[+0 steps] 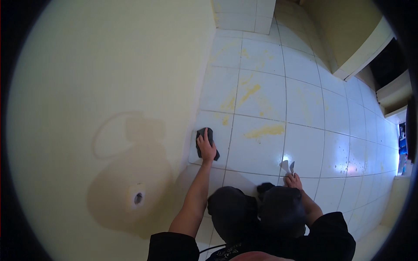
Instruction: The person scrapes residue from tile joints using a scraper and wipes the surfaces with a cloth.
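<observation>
Against the floor beside the wall, my left hand (207, 148) presses down on a dark grey cloth (199, 150), its fingers spread over the fabric. Closed around a putty knife (292, 167) is my right hand (294, 181), low over the tiles in front of my right knee. The knife's metal blade points away from me, and its handle is hidden in my fist. Ahead of both hands, the white tiled floor (261, 154) carries yellow paint-like smears (265, 131), with more streaks (248, 94) farther off.
A cream wall (130, 65) runs along my left, with a round-holed fitting (138, 199) low on it. At the far end stands a white tiled block (241, 17). A doorway (383, 65) opens at the far right. My dark-clad knees (283, 211) are bent close to the floor.
</observation>
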`<action>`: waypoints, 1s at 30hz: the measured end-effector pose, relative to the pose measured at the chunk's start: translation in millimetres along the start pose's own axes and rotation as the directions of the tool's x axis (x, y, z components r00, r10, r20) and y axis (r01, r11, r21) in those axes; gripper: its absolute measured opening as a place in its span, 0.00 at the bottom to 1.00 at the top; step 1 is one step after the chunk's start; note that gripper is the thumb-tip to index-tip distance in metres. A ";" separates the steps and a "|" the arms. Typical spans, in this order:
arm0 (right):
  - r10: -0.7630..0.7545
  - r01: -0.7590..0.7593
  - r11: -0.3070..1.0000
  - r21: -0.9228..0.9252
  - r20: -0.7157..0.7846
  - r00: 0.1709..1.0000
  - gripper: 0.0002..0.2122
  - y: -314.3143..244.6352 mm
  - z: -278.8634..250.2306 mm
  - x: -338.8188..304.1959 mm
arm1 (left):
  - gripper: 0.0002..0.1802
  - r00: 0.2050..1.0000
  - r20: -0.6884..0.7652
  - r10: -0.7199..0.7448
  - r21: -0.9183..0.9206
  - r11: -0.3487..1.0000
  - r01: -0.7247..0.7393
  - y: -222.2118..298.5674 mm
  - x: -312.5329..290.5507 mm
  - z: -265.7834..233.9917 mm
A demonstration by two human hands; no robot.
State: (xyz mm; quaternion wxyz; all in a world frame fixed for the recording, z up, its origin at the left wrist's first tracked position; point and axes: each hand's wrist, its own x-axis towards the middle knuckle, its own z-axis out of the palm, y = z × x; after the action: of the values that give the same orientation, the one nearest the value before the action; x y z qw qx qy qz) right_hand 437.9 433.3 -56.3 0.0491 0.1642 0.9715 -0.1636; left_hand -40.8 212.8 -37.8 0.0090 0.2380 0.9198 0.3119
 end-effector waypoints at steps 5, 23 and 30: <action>-0.131 0.131 0.991 0.008 -0.057 0.990 0.16 7.9 7.1 0.5 | 0.36 0.994 0.083 0.066 -0.162 0.985 -0.052 -18.7 9.2 -11.0; -0.186 0.204 0.962 0.182 -0.114 0.976 0.10 14.6 -21.9 7.7 | 0.23 0.901 0.105 -0.421 -0.564 0.721 0.403 62.9 -284.9 -149.0; -0.211 0.224 0.954 0.198 -0.085 0.974 0.10 13.1 -19.0 8.5 | 0.27 0.944 -0.081 -0.321 -0.293 0.913 0.285 50.2 -283.8 -148.9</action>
State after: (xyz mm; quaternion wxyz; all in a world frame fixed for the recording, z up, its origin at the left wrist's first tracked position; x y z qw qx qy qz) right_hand 433.5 453.9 -43.6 -0.0171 0.0653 0.9625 -0.2628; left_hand 207.8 36.9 73.8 0.0317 0.0683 0.8915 0.4467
